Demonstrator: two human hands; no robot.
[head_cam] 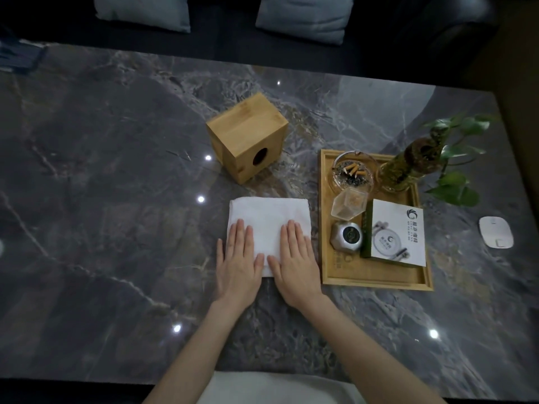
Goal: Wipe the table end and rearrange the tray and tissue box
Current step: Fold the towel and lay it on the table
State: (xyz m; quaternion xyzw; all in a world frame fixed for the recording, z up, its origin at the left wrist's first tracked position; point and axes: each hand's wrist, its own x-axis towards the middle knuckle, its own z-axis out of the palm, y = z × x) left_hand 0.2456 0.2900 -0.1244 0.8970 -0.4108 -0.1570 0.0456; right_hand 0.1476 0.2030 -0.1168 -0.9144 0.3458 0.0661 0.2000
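Note:
A folded white cloth [267,217] lies flat on the dark marble table [116,170]. My left hand [239,258] and my right hand [294,258] both rest palm down on its near half, fingers straight and side by side, gripping nothing. A bamboo tissue box [245,132] lies on its side behind the cloth, its round hole facing me. To the right of the cloth sits a bamboo tray [376,275] holding a glass ashtray [353,170] with butts, a plant vase [408,167], a clear cup [348,205], a small silver device [347,236] and a white box [393,231].
A white oval object [495,231] lies near the table's right edge. Plant leaves [455,188] hang over the tray's right side. A dark sofa with two grey cushions [303,16] runs behind the table. A dark item [17,58] sits at the far left corner.

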